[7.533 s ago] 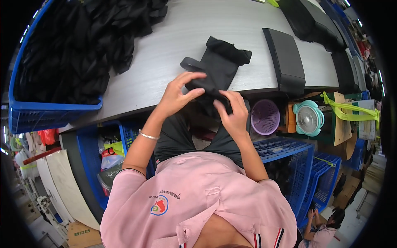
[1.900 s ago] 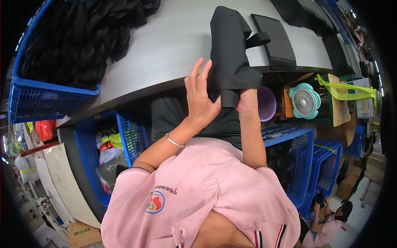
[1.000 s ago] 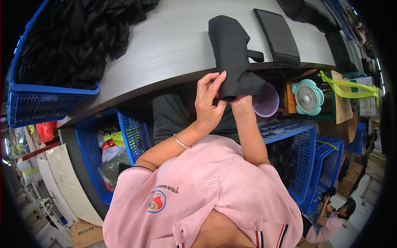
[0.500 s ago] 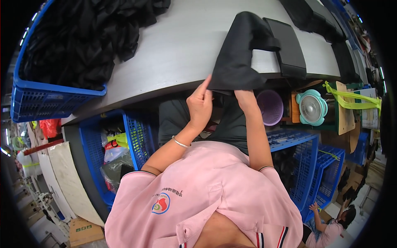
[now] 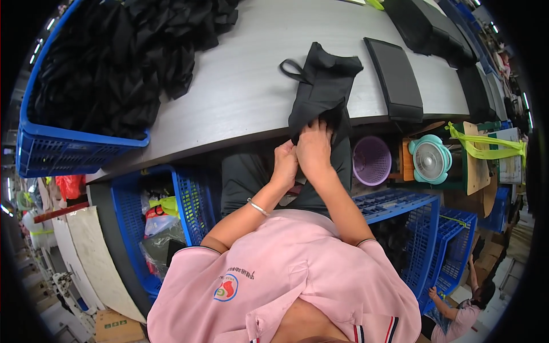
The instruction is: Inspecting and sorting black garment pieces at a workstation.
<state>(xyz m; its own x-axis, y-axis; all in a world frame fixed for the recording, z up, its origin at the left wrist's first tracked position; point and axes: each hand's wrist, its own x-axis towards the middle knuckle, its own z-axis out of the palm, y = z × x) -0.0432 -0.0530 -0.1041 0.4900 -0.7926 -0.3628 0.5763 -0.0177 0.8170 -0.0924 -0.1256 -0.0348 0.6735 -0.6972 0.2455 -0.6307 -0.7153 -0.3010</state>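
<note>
Both hands pinch the near end of a black fabric pouch (image 5: pixel 322 91) at the edge of the grey table (image 5: pixel 240 97): the left hand (image 5: pixel 285 163) and right hand (image 5: pixel 314 147) touch. A flat black rectangular case (image 5: pixel 396 77) lies just right; a blue plastic crate of black fabric (image 5: pixel 86 97) sits well left.

Black fabric bag (image 5: pixel 321 86), strap looped, draped over table edge

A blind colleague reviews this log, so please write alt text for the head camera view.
Seen from above, a person in a pink shirt grips the near end of a black fabric bag with the left hand and right hand at the edge of a grey table. A blue plastic crate of black fabric sits at left, a flat black pad at right.
</note>
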